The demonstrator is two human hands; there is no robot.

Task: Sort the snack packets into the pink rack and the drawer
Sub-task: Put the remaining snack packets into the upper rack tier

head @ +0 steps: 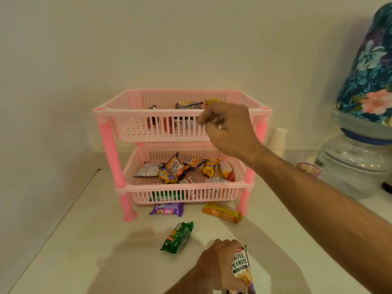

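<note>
The left hand [220, 266] gripped an upright peanut packet [240, 267] (nearest the person); the empty, loosely curled right hand [228, 126] hovered at the pink rack [182, 145] beyond.

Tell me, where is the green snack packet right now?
The green packet lies on the white counter in front of the pink rack, just left of the left hand holding a peanut packet.
</note>
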